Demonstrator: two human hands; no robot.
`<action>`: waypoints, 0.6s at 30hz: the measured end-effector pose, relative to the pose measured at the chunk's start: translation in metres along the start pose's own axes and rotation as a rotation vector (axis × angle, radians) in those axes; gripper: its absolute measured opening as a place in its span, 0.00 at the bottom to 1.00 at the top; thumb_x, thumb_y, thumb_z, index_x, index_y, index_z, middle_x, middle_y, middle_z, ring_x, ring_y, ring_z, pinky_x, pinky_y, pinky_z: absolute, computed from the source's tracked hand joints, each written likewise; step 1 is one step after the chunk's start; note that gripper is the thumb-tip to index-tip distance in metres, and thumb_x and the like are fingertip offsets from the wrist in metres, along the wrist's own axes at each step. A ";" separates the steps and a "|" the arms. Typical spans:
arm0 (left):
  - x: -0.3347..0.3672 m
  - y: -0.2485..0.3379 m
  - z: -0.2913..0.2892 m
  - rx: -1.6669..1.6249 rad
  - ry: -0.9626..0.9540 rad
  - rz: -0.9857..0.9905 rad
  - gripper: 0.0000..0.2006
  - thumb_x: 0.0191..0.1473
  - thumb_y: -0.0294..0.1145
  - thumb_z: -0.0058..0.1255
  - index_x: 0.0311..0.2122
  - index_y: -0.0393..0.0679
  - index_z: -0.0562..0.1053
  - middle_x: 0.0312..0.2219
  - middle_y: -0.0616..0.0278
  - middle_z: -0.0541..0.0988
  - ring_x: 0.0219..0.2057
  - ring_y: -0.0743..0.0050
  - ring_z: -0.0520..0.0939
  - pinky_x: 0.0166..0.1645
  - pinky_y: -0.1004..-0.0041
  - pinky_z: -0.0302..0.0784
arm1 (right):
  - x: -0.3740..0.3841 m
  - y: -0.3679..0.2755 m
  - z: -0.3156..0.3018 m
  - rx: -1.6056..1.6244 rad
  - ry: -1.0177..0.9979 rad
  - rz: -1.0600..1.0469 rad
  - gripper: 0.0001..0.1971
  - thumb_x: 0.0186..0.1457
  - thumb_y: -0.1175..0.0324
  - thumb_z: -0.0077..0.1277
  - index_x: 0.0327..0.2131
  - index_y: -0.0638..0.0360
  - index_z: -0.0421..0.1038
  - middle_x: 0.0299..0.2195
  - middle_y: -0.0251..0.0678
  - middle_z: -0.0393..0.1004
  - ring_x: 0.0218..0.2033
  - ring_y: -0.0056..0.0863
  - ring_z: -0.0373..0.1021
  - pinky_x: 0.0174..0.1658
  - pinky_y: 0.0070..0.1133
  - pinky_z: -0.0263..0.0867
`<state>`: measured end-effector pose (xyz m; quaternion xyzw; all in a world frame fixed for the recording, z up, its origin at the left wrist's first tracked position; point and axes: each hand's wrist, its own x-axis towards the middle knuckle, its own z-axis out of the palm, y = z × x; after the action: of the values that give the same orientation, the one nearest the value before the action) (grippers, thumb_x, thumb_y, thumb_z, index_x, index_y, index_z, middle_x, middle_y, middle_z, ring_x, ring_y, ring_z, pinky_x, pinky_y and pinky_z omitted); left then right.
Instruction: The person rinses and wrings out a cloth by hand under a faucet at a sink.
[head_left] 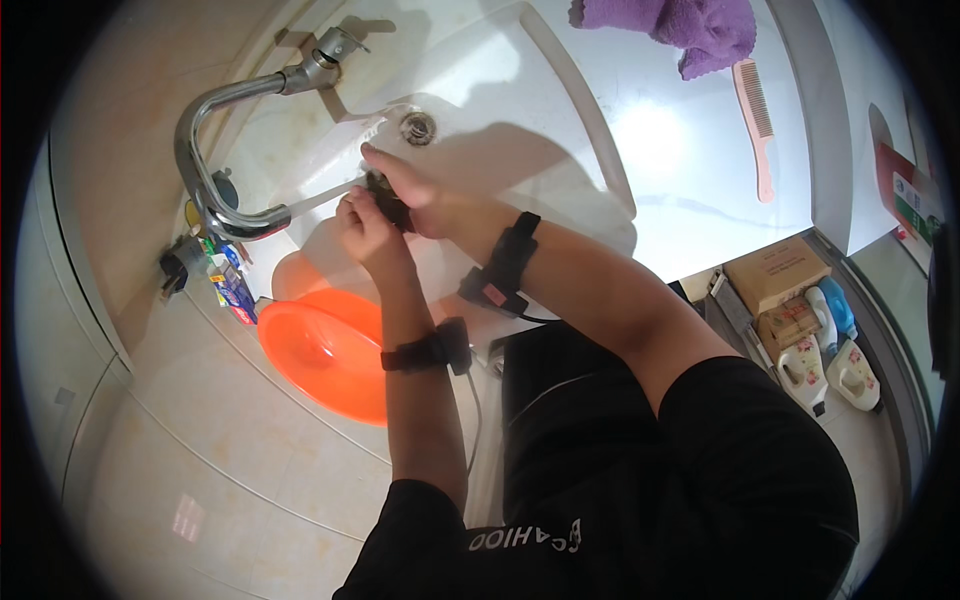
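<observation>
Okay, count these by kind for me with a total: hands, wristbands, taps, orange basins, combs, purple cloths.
Hands (left hand, right hand): 2
Wristbands (left band, right band): 2
Tap: 1
Orange basin: 1
Comb: 1
Purple cloth: 1
Total: 8

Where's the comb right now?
The pink comb is at the upper right of the head view, lying on the white counter to the right of the sink, its toothed end next to the purple towel.

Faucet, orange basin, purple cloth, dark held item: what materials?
Faucet: likely chromed metal, glossy; bright reflections. Orange basin: probably plastic, smooth; shiny highlight, uniform colour. Purple cloth: seemingly terry fabric, matte; fuzzy folds. Dark item: can't tell, mostly covered.
</observation>
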<state>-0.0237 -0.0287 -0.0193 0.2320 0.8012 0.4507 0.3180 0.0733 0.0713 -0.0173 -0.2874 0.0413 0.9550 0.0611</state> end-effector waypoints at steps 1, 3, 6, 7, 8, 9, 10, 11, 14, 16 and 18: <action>-0.014 0.010 0.025 -0.061 0.022 0.048 0.16 0.69 0.37 0.47 0.53 0.35 0.68 0.35 0.59 0.77 0.30 0.78 0.76 0.33 0.74 0.77 | 0.003 -0.006 -0.007 0.058 0.131 -0.040 0.27 0.63 0.39 0.48 0.47 0.55 0.74 0.35 0.34 0.75 0.37 0.28 0.73 0.44 0.27 0.71; -0.026 0.024 0.040 -0.032 0.107 0.117 0.17 0.68 0.34 0.49 0.55 0.33 0.65 0.38 0.57 0.77 0.33 0.75 0.77 0.35 0.72 0.79 | 0.011 -0.009 -0.010 0.064 0.063 -0.067 0.26 0.63 0.41 0.48 0.47 0.56 0.74 0.34 0.35 0.75 0.36 0.28 0.73 0.45 0.28 0.71; -0.024 0.048 0.048 -0.027 0.197 0.293 0.23 0.65 0.29 0.52 0.59 0.31 0.60 0.44 0.51 0.76 0.39 0.68 0.79 0.42 0.69 0.80 | 0.020 -0.006 -0.004 0.071 -0.019 -0.107 0.24 0.65 0.48 0.48 0.47 0.60 0.74 0.33 0.36 0.75 0.37 0.28 0.73 0.46 0.27 0.71; -0.023 0.050 0.048 -0.053 0.199 0.400 0.26 0.64 0.28 0.53 0.61 0.29 0.57 0.46 0.47 0.74 0.43 0.65 0.80 0.46 0.67 0.79 | 0.021 -0.002 0.001 0.070 -0.004 -0.161 0.23 0.64 0.50 0.48 0.47 0.62 0.74 0.34 0.37 0.76 0.37 0.29 0.73 0.46 0.27 0.71; -0.022 0.050 0.045 -0.053 0.202 0.400 0.26 0.64 0.28 0.53 0.61 0.29 0.57 0.46 0.47 0.74 0.43 0.65 0.80 0.46 0.67 0.79 | 0.022 0.001 0.006 0.069 0.011 -0.216 0.21 0.64 0.52 0.48 0.47 0.63 0.74 0.34 0.38 0.76 0.37 0.30 0.72 0.45 0.27 0.71; -0.021 0.052 0.041 0.183 0.281 0.427 0.29 0.63 0.29 0.54 0.62 0.28 0.56 0.49 0.44 0.73 0.46 0.61 0.79 0.50 0.66 0.78 | 0.022 0.003 0.009 0.053 0.058 -0.251 0.17 0.64 0.56 0.47 0.41 0.63 0.75 0.34 0.40 0.76 0.36 0.31 0.72 0.42 0.28 0.72; -0.017 0.052 0.034 0.421 0.360 0.450 0.32 0.62 0.30 0.56 0.63 0.27 0.54 0.52 0.41 0.71 0.50 0.58 0.79 0.53 0.64 0.77 | 0.023 0.003 0.012 0.052 0.056 -0.250 0.17 0.64 0.56 0.47 0.41 0.63 0.75 0.34 0.40 0.76 0.36 0.31 0.72 0.42 0.28 0.72; -0.007 0.050 0.023 0.447 0.364 0.481 0.36 0.61 0.32 0.58 0.64 0.27 0.52 0.55 0.41 0.71 0.53 0.57 0.78 0.56 0.63 0.76 | 0.024 0.002 0.016 0.116 0.071 -0.264 0.17 0.64 0.57 0.48 0.37 0.63 0.74 0.33 0.40 0.76 0.35 0.30 0.71 0.41 0.28 0.72; -0.013 0.043 0.025 -0.113 0.345 0.026 0.34 0.60 0.34 0.61 0.64 0.33 0.57 0.56 0.46 0.72 0.57 0.57 0.76 0.55 0.62 0.79 | 0.023 -0.003 0.026 0.234 0.132 -0.322 0.17 0.62 0.60 0.49 0.31 0.69 0.73 0.29 0.42 0.74 0.29 0.32 0.71 0.31 0.31 0.70; -0.019 0.048 0.023 -0.276 0.187 -0.015 0.32 0.62 0.38 0.59 0.63 0.35 0.59 0.56 0.49 0.73 0.56 0.58 0.76 0.55 0.62 0.79 | 0.018 -0.005 0.028 0.181 0.132 -0.405 0.16 0.60 0.62 0.50 0.27 0.67 0.70 0.27 0.42 0.73 0.25 0.32 0.70 0.28 0.31 0.69; -0.027 0.055 0.024 -0.437 0.024 -0.054 0.30 0.64 0.42 0.57 0.63 0.37 0.61 0.55 0.52 0.74 0.56 0.60 0.77 0.55 0.62 0.78 | 0.019 -0.006 0.035 0.199 0.172 -0.431 0.15 0.60 0.63 0.50 0.25 0.66 0.69 0.25 0.41 0.71 0.22 0.32 0.68 0.27 0.31 0.68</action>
<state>0.0166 -0.0061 0.0275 0.1304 0.6942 0.6077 0.3631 0.0393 0.0828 0.0006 -0.3623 0.0778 0.8832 0.2876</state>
